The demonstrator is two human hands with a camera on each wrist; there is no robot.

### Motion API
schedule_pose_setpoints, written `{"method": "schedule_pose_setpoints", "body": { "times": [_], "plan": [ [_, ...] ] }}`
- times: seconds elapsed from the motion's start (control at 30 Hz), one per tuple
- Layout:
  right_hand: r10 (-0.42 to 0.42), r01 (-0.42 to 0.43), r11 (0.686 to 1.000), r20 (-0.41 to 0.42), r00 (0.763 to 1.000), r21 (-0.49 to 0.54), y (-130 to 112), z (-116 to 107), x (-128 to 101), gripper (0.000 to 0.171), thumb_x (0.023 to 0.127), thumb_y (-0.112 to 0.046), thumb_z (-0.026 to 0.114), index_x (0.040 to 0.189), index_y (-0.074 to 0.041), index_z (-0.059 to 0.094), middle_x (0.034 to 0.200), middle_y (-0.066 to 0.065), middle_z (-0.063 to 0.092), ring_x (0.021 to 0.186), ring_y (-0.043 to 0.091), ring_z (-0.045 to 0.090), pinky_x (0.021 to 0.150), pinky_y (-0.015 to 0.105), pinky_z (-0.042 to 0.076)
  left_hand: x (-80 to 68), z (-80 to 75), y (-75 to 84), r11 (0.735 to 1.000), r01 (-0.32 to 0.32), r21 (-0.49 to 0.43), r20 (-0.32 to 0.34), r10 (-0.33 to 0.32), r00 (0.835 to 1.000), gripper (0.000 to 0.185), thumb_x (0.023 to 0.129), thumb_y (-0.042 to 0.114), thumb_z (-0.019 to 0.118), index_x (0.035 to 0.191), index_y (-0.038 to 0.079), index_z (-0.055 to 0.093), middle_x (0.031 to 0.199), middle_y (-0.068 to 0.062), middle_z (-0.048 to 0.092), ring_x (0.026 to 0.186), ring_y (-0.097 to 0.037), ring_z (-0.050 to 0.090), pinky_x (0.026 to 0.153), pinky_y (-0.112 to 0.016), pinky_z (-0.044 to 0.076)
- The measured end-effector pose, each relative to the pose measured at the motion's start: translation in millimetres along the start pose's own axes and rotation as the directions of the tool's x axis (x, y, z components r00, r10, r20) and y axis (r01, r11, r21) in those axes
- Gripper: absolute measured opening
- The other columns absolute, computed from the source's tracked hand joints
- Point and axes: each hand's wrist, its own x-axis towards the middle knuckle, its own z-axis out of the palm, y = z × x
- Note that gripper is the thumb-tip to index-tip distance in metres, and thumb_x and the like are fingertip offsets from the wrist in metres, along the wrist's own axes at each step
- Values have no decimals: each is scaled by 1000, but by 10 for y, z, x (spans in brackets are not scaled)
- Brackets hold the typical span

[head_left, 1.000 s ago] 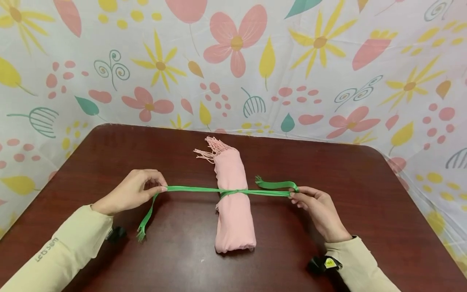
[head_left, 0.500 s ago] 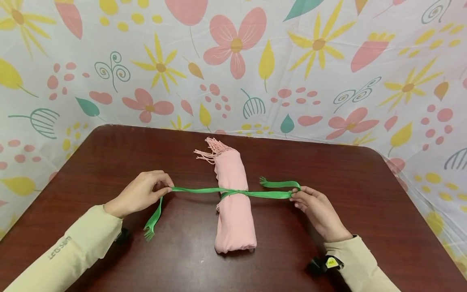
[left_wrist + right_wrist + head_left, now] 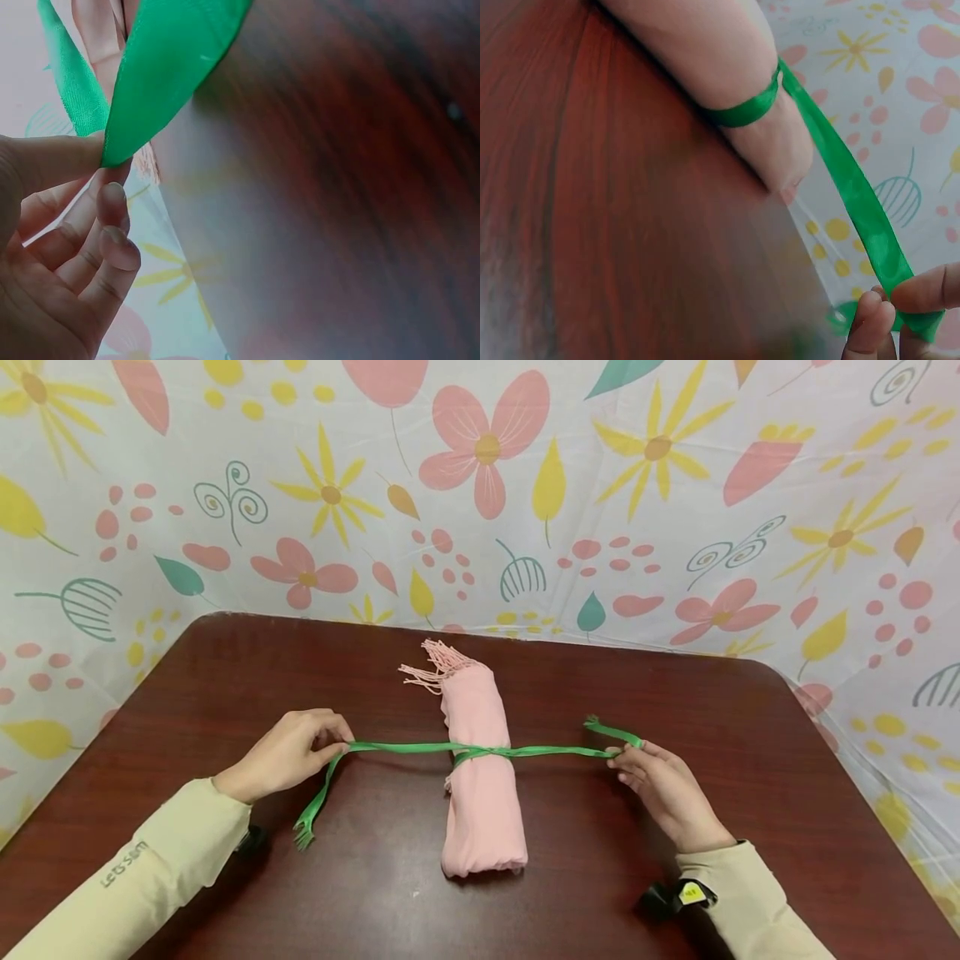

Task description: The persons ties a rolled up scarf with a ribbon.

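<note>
A rolled pink scarf (image 3: 483,818) with a tassel fringe at its far end lies lengthwise in the middle of the table. Around its middle runs a green ribbon (image 3: 405,747), crossed on top, its two ends drawn out to either side. My left hand (image 3: 288,753) pinches the left length between thumb and finger, and the frayed tail hangs down beside it. On the other side my right hand (image 3: 671,793) pinches the right length, its tail looping away toward the back. In the right wrist view the ribbon (image 3: 847,180) rises from the band around the roll to my fingertips.
The dark wooden table (image 3: 360,893) has rounded far corners. Behind it hangs a white cloth (image 3: 465,568) printed with flowers and leaves. Dark wrist devices (image 3: 667,897) sit at the sleeve cuffs.
My left hand has come a little inward toward the scarf, still pinching the ribbon. The right hand has slid slightly outward, and the ribbon tail there has shifted right. The scarf stays put.
</note>
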Motion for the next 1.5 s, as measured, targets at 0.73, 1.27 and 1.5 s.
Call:
{"method": "schedule_pose_setpoints", "body": {
  "times": [0.73, 1.27, 1.5],
  "plan": [
    [26, -26, 995, 5, 1000, -96, 64, -142, -17, 7, 98, -12, 51, 102, -12, 56, 88, -9, 63, 84, 4, 62, 75, 18, 48, -2, 48, -26, 999, 12, -37, 14, -12, 1000, 15, 82, 0, 71, 86, 13, 67, 80, 7, 62, 62, -3, 51, 58, -22, 46],
    [54, -39, 959, 44, 998, -282, 72, -225, -55, 40, 102, -25, 45, 130, 4, 43, 98, -11, 63, 87, 4, 63, 77, 21, 50, 3, 63, -21, 999, -14, -41, 7, 15, 1000, 20, 80, 0, 72, 99, 6, 69, 85, 3, 67, 66, -3, 55, 63, -24, 49],
    [87, -56, 929, 70, 994, -365, 46, -236, -66, 56, 102, -21, 45, 141, 15, 26, 99, -8, 63, 86, 2, 62, 77, 20, 51, 10, 59, -27, 1000, -5, -22, 15, 5, 1000, 13, 82, 3, 71, 93, 10, 70, 86, 5, 66, 66, -3, 54, 62, -23, 48]
  ]
}}
